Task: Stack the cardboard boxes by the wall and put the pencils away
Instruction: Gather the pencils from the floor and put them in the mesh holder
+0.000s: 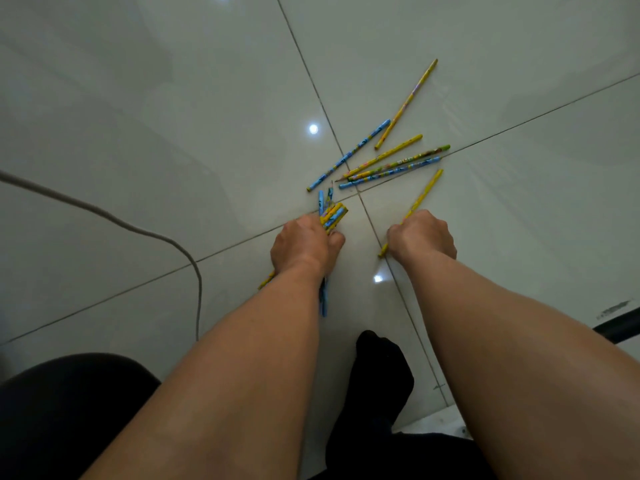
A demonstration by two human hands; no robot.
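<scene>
The left forearm [242,358] and right forearm [491,341] reach forward and down, bare and roughly parallel. The left hand [300,244], knuckles up, is fisted around a bundle of pencils [333,215]. The right hand [421,235], fingers curled under, grips one yellow pencil [425,190].

No words, numbers or brand names can be read anywhere. The pencils [394,164] on the floor carry colourful printed patterns, too small to make out.

bundle [331,216]: blue/yellow, gripped in left hand [301,242] | yellow pencil [424,192]: right hand [420,233] holds it | loose pencils [391,164]: scattered on floor [173,116]
</scene>
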